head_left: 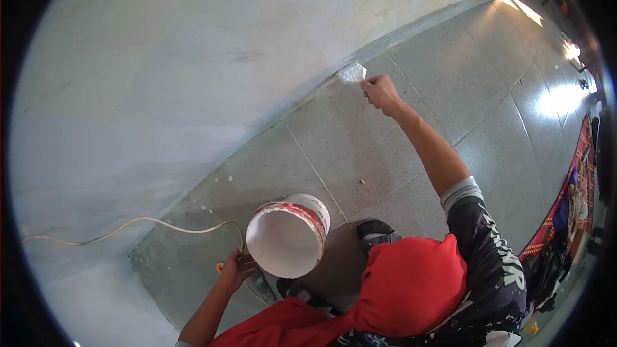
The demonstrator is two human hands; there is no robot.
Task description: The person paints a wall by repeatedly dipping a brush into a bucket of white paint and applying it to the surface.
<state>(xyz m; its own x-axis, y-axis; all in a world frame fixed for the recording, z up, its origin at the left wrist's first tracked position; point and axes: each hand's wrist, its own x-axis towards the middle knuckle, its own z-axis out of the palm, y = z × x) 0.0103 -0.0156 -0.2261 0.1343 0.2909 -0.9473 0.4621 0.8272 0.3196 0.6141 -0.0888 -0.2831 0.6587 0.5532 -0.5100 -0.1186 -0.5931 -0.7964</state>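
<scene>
My right hand (381, 94) reaches far forward to the foot of the wall, its fingers closed on a scraper (352, 73). Its pale, white-smeared blade lies where the wall meets the floor; the handle is mostly hidden in my fist. A white bucket (286, 242) with a red-stained rim is tilted so its mouth faces up at me. It looks white inside. At the bucket's lower left side, my left hand (238, 270) grips it near the rim, its fingers partly hidden. A small orange item (220, 267) shows beside that hand.
A pale cable (138, 220) runs from the wall toward the bucket. The wall (193, 77) has stains and a crack near the top. Grey floor tiles (385, 148) bear white specks. Red plaid cloth (581, 173) and other items lie at the right edge.
</scene>
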